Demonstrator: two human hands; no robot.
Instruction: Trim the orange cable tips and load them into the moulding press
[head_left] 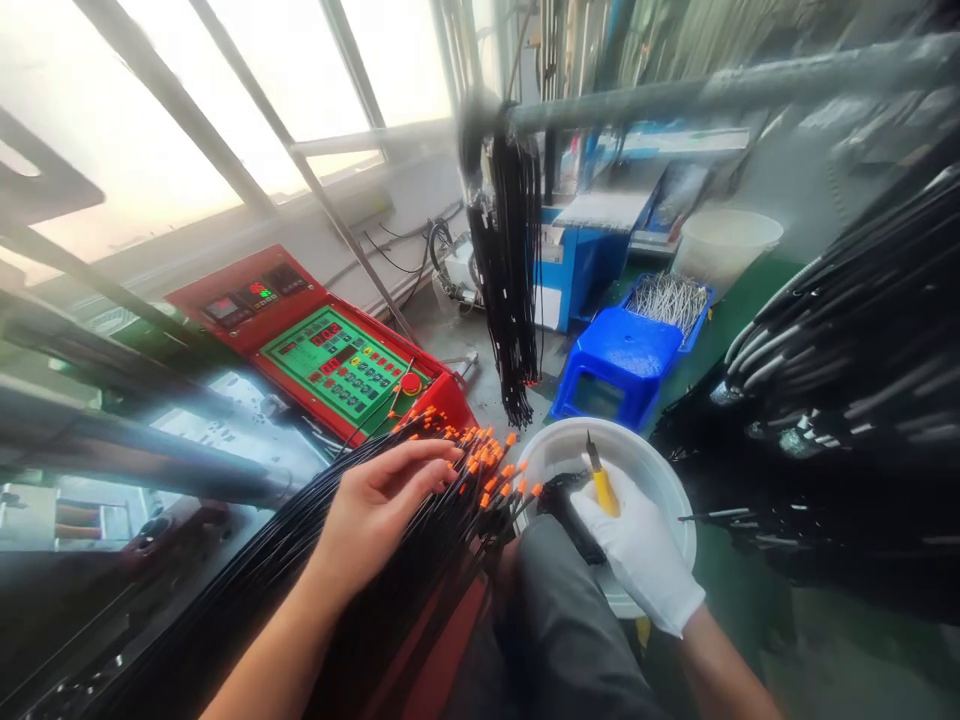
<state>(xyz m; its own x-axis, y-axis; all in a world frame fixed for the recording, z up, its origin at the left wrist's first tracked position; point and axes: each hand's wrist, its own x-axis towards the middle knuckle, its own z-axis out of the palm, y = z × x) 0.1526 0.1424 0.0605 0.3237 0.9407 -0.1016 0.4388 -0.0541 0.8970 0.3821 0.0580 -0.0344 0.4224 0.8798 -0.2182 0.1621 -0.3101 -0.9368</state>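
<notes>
My left hand (382,510), bare, reaches over a thick bundle of black cables (300,550) with orange tips (487,455). Its fingers curve, and thumb and forefinger close together at the orange tips; what lies between them, if anything, is too small to make out. My right hand (637,545) wears a white glove and is closed around a yellow-handled tool (604,492) with a narrow, dark pointed end directed upward. That hand is above a white bucket (679,500), in which dark material (577,510) lies.
A red control box (442,385) with a green panel stands at left beyond the cables. Black cables (510,260) hang from a rail ahead, and more cables (810,450) hang at right. A blue stool (626,350) is behind the bucket, beside a blue crate (697,325) of pale pieces.
</notes>
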